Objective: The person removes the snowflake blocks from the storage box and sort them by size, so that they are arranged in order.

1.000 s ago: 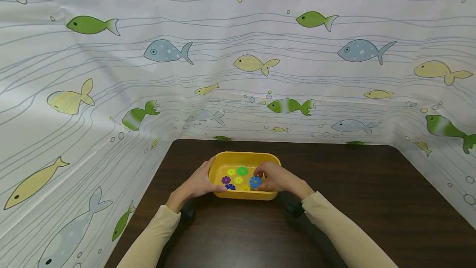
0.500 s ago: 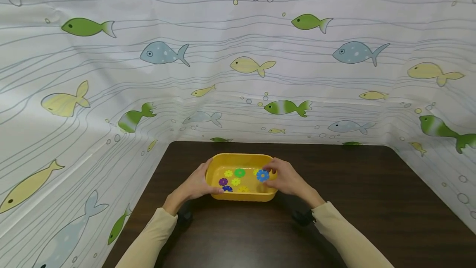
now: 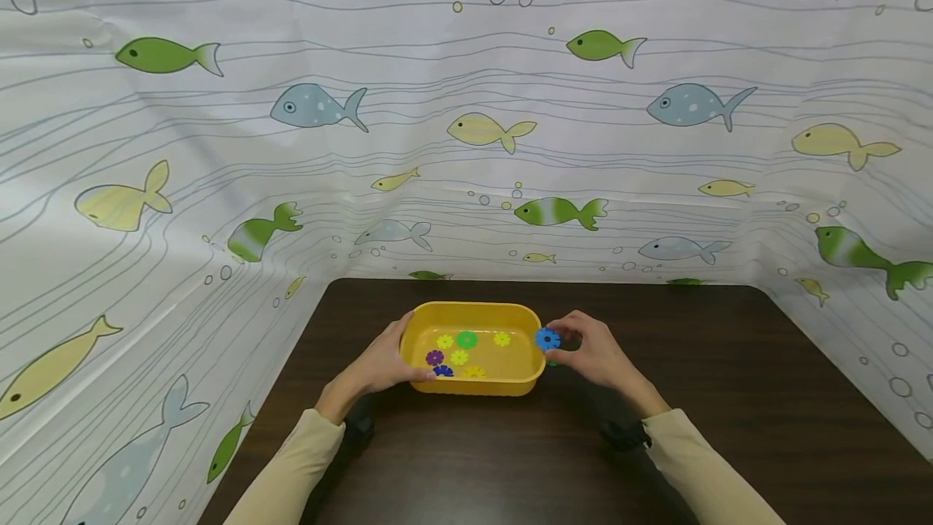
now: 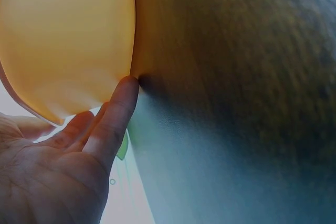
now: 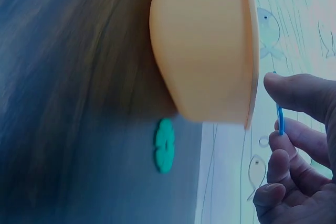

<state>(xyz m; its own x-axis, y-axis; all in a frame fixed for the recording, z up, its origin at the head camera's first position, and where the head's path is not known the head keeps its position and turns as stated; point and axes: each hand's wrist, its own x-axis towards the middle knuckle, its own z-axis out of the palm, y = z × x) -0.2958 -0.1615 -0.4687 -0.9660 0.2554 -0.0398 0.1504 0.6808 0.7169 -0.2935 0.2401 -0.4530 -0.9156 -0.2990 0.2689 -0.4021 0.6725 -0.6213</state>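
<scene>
A yellow plastic tub (image 3: 474,387) stands on the table, holding several flower-shaped notched plastic discs. My left hand (image 3: 379,359) grips its left end, thumb over the front rim and fingers along the outer wall, as the left wrist view shows. Just past the tub's right end, my right hand (image 3: 596,353) pinches a blue notched disc (image 3: 548,339) between thumb and index finger, about rim height. The right wrist view shows that blue disc edge-on. Below it, a green notched disc (image 5: 165,145) lies on the table, mostly hidden by the hand in the head view.
Inside the tub are a green disc (image 3: 466,339), a purple disc (image 3: 434,357), a dark blue disc (image 3: 442,371) and several yellow ones, including a yellow disc (image 3: 502,339). A fish-print sheet (image 3: 619,144) surrounds the dark wooden table (image 3: 700,363) at the back and sides.
My right hand has lifted the blue disc from inside the tub and carried it right, past the rim. My left hand keeps its grip on the tub. The head view has shifted slightly.
</scene>
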